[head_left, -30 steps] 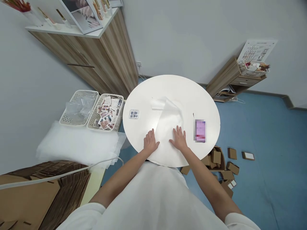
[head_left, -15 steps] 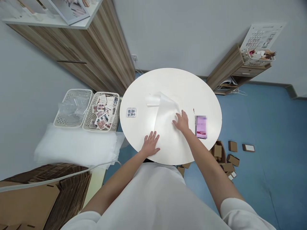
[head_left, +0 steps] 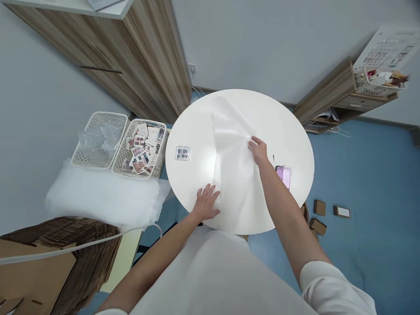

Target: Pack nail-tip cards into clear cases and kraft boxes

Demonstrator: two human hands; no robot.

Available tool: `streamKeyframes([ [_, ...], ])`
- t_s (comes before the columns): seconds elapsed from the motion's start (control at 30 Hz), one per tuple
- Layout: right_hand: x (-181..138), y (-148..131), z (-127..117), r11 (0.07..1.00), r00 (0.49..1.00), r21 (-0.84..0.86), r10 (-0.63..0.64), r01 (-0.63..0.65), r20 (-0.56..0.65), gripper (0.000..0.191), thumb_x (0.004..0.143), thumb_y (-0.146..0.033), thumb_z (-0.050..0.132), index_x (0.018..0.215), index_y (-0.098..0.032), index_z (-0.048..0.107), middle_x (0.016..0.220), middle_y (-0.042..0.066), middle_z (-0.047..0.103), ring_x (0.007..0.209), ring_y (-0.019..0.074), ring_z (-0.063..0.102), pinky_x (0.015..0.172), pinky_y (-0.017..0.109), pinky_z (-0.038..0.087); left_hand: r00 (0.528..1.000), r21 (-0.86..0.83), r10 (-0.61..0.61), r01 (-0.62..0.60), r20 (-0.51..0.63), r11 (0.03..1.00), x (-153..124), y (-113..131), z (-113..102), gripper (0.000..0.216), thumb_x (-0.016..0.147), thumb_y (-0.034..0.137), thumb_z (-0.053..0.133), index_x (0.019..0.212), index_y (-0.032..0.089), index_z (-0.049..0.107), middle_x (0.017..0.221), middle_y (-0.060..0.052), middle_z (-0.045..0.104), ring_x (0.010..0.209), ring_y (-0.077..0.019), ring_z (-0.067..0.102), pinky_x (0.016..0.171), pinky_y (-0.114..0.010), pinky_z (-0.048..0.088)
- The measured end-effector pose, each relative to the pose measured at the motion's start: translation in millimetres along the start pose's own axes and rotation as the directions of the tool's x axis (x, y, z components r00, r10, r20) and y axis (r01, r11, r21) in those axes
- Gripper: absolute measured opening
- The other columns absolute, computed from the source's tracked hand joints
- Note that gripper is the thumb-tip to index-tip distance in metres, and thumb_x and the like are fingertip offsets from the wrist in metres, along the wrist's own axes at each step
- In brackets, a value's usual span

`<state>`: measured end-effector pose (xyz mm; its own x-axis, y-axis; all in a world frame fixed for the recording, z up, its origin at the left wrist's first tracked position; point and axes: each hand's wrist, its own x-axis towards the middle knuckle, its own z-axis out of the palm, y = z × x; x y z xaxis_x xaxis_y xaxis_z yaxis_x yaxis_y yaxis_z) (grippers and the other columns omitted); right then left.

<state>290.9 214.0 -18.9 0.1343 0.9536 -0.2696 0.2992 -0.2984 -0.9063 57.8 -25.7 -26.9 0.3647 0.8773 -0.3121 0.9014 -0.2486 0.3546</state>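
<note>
A thin white translucent sheet (head_left: pixel 231 162) lies over the middle of the round white table (head_left: pixel 295 131), with raised folds along its right side. My left hand (head_left: pixel 206 203) is laid flat with fingers spread at the sheet's lower left edge. At the sheet's right edge, my right hand (head_left: pixel 258 151) pinches the material between thumb and fingers. A small clear case of dark nail-shaped pieces (head_left: pixel 183 153) rests on the table to the left. A phone with a pink-purple screen (head_left: pixel 284 176) lies to the right, partly behind my right forearm.
Left of the table stand a white basket of small printed cards (head_left: pixel 141 151) and a basket with clear plastic bags (head_left: pixel 100 140). A stack of white sheets (head_left: pixel 105 192) and folded cardboard (head_left: pixel 88 253) are nearer. Small brown boxes (head_left: pixel 319 207) lie on the floor at right.
My right hand has moved up and away from me, closing on the sheet. The sheet's rolled far end is now spread out further back. My left hand stays nearly in place.
</note>
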Motion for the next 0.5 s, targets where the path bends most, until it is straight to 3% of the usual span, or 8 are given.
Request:
streamKeyframes([
  [0.07, -10.7, 2.8, -9.8, 0.991, 0.994, -0.075, 0.11, -0.109, 0.008, 0.061, 0.071, -0.033, 0.056, 0.128, -0.016, 0.039, 0.134, 0.013, 0.039, 0.117, 0.0235, 0.044, 0.094, 0.04, 0.04, 1.0, 0.011, 0.001, -0.001, -0.01, 1.0, 3.2, -0.8, -1.6, 0.077, 0.062, 0.05, 0.062, 0.13, 0.023, 0.037, 0.142, -0.011, 0.025, 0.131, -0.0359, 0.012, 0.102, -0.052, 0.005],
  [0.13, -25.2, 7.1, -20.9, 0.964, 0.993, -0.24, 0.114, -0.115, -0.017, 0.068, 0.07, -0.032, 0.056, 0.132, -0.015, 0.033, 0.141, 0.013, 0.027, 0.127, 0.0265, 0.03, 0.101, 0.043, 0.031, 1.0, 0.025, -0.001, 0.002, -0.018, 1.0, 6.3, -1.7, -3.5, 0.079, 0.061, 0.051, 0.061, 0.131, 0.023, 0.036, 0.142, -0.011, 0.025, 0.131, -0.0361, 0.011, 0.101, -0.052, 0.005],
  [0.2, -45.1, 11.1, -30.4, 0.914, 0.996, -0.399, 0.044, -0.07, -0.073, 0.07, 0.072, -0.031, 0.054, 0.134, -0.015, 0.028, 0.145, 0.013, 0.015, 0.132, 0.0282, 0.017, 0.104, 0.046, 0.024, 1.0, 0.044, -0.01, 0.011, -0.021, 0.999, 9.1, -2.3, -5.6, 0.079, 0.062, 0.053, 0.06, 0.131, 0.023, 0.035, 0.142, -0.011, 0.025, 0.131, -0.0357, 0.01, 0.101, -0.053, 0.005],
  [0.3, -88.9, 17.2, -35.3, 0.823, 0.981, -0.562, -0.168, 0.087, -0.093, 0.067, 0.075, -0.03, 0.049, 0.136, -0.014, 0.024, 0.146, 0.013, 0.01, 0.134, 0.0281, 0.009, 0.105, 0.049, 0.019, 1.0, 0.072, -0.019, 0.02, -0.014, 0.997, 13.7, -2.2, -8.7, 0.08, 0.061, 0.052, 0.06, 0.131, 0.023, 0.034, 0.143, -0.012, 0.024, 0.132, -0.0351, 0.009, 0.101, -0.053, 0.006],
  [0.4, -144.1, 27.9, -25.4, 0.716, 0.946, -0.625, -0.294, 0.311, 0.135, 0.06, 0.079, -0.031, 0.045, 0.135, -0.016, 0.027, 0.145, 0.011, 0.018, 0.133, 0.0247, 0.015, 0.106, 0.045, 0.022, 0.999, 0.093, -0.033, 0.033, -0.005, 0.995, 20.2, -0.9, -11.4, 0.081, 0.06, 0.05, 0.061, 0.132, 0.023, 0.034, 0.143, -0.013, 0.022, 0.132, -0.0357, 0.008, 0.101, -0.053, 0.006],
  [0.5, -191.4, 45.3, -7.3, 0.619, 0.896, -0.653, -0.234, 0.436, 0.377, 0.065, 0.078, -0.038, 0.049, 0.135, -0.016, 0.027, 0.145, 0.012, 0.019, 0.133, 0.0254, 0.014, 0.105, 0.044, 0.02, 0.998, 0.111, -0.058, 0.058, -0.004, 0.992, 28.5, 0.6, -13.4, 0.082, 0.062, 0.05, 0.06, 0.133, 0.022, 0.032, 0.144, -0.013, 0.019, 0.132, -0.0364, 0.005, 0.101, -0.054, 0.006],
])
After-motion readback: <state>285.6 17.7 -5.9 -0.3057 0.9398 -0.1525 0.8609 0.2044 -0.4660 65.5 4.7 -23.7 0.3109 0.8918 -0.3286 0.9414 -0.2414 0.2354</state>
